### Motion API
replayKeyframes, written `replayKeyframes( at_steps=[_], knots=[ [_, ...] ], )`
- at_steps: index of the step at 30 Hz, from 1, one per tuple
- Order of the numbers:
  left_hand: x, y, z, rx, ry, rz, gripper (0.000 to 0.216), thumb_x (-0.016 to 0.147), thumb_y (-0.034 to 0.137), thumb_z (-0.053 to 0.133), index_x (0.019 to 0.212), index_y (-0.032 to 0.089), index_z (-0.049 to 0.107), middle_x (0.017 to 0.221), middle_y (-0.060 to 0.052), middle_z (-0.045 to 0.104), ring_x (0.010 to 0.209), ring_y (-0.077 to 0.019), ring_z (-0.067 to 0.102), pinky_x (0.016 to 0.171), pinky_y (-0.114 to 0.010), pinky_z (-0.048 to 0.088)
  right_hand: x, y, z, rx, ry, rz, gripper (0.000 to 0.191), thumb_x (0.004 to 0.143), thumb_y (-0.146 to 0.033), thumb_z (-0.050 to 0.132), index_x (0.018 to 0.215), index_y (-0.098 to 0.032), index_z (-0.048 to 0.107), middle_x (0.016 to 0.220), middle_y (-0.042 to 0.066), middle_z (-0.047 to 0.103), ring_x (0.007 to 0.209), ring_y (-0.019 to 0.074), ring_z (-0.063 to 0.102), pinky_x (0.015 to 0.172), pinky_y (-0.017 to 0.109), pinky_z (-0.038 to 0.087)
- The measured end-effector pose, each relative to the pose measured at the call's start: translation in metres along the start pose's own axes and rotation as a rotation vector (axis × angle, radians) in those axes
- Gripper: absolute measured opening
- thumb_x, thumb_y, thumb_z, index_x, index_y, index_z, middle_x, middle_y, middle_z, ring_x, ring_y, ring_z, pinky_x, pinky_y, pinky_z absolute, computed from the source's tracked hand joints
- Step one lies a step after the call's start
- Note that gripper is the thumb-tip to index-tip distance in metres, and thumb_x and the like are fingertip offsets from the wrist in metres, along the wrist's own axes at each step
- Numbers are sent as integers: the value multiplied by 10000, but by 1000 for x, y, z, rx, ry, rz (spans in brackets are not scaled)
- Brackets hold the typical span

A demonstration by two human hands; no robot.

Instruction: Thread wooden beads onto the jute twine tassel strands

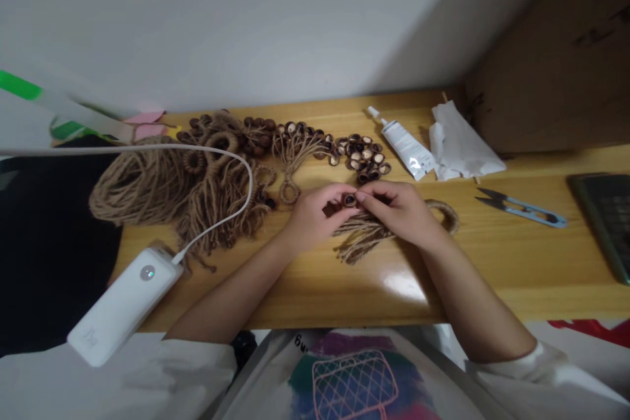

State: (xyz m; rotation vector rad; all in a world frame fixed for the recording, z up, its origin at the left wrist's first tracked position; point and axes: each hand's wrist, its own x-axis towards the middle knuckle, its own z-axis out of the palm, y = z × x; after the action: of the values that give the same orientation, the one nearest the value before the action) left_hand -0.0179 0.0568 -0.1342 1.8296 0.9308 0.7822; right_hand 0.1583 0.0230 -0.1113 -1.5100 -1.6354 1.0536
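Note:
Between the fingertips of both hands is a small brown nut shell (349, 201), its dark hollow facing up. My left hand (317, 213) pinches it from the left. From the right, my right hand (403, 213) closes thumb and forefinger on its edge; whether a cord end is caught there too is hidden. Under my right hand lies a jute rope tassel (361, 246), its loose strands pointing left and its wrapped ring (447, 215) showing on the right. Just beyond the hands is a heap of halved nut shells (365, 154).
Left lie a jute cord bundle (142, 187), more rope tassels (216, 200) and a small looped tassel (290, 187). A cabled power bank (125, 305) sits front left. Farther right are a glue tube (406, 147), white packet (462, 141), thread snips (524, 208) and cardboard box (551, 65).

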Motion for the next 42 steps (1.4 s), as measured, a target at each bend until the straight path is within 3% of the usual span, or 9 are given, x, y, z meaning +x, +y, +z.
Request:
replayKeyframes(
  at_steps=[8,14,19,25,32,42],
  knots=[
    [1,2,-1,11,41,19,211,714,256,734,895,187,651,640,46,595,557,-79,529,551,-200,451,0,2,-3,78,-87,-26,293,903,-353,495,710,-184,637,699,3,656,679,147,599,657,251,447],
    [-2,-1,0,102,71,86,179,743,184,674,920,182,645,664,35,586,569,-82,517,554,-202,429,-2,-2,-4,48,-167,-67,193,864,-348,564,911,-189,662,810,16,674,739,156,603,695,264,461],
    [-5,-3,3,349,78,272,199,779,124,554,953,180,635,814,-23,676,735,-147,603,710,-285,481,-5,-12,5,-96,-57,-52,204,801,-314,615,948,-175,641,782,28,685,690,167,610,647,272,451],
    [-7,-5,5,494,131,309,237,764,94,516,944,190,636,827,-29,681,775,-171,615,734,-307,477,-8,-16,19,-181,127,27,221,744,-316,643,925,-201,591,782,30,707,697,195,652,633,282,458],
    [-7,-5,6,516,144,300,221,771,87,517,936,183,627,746,-12,664,712,-159,608,687,-293,465,-9,-16,20,-228,152,15,101,772,-295,598,823,-208,590,725,24,694,645,178,638,600,269,435],
    [-8,-2,6,558,146,343,282,770,71,503,993,177,640,824,-35,675,761,-170,610,697,-290,481,-10,-18,24,-294,178,95,182,740,-334,638,861,-201,610,730,32,711,668,218,667,613,295,456]
  ],
)
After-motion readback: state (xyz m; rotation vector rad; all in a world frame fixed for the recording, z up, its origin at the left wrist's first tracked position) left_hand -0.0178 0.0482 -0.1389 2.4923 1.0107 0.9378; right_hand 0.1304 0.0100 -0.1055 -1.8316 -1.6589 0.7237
